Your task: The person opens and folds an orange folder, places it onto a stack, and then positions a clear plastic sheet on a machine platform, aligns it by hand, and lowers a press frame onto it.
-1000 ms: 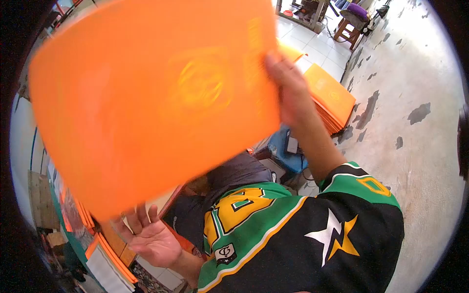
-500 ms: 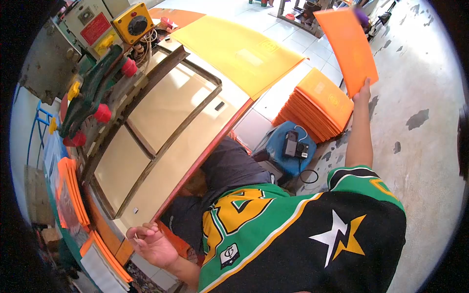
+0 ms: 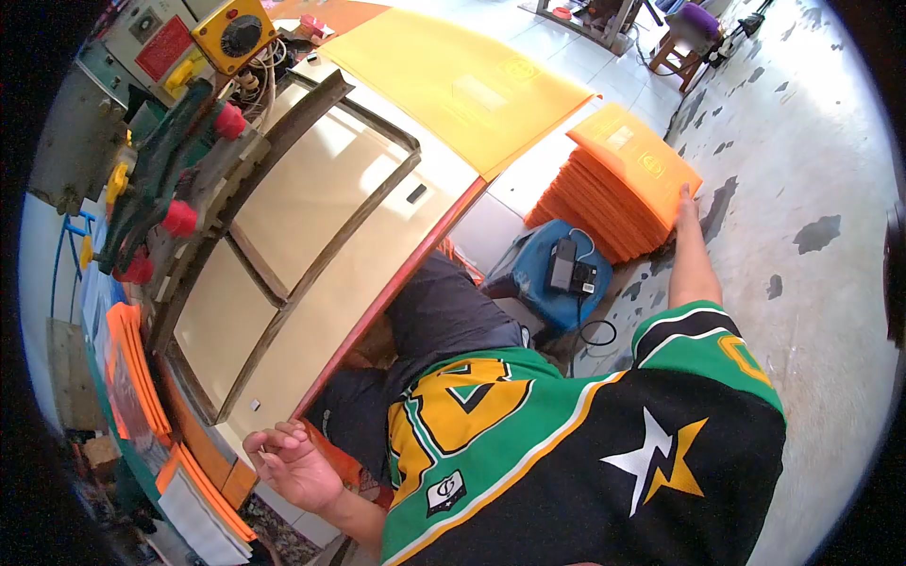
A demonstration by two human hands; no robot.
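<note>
My left hand, half curled and loosely open, hovers by the cream, red-edged tabletop; a blue plastic stool bearing a black device stands before the thick orange stack, my right hand pinching the orange plastic sheet on top; beyond, a yellow plastic sheet covers the tabletop's far end

a yellow sheet lies on the table.
</note>
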